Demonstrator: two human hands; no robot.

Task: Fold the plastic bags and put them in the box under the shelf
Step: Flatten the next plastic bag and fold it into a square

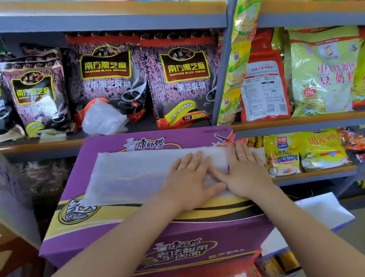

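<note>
The flat, see-through white plastic bag (pixel 139 175) lies on a big purple cardboard box (pixel 117 218) with yellow and black curved stripes. The crumpled clear plastic bag (pixel 103 119) looks whitish. The tall sesame packets (pixel 180 77) are purple with black speckles, red tops and yellow-edged brown labels. The soy milk packets (pixel 322 71) are yellow-green.

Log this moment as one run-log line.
step: flattening | left hand: flat on translucent plastic bag | right hand: flat on bag | surface: purple cardboard noodle box | spare: crumpled clear bag on shelf
</note>
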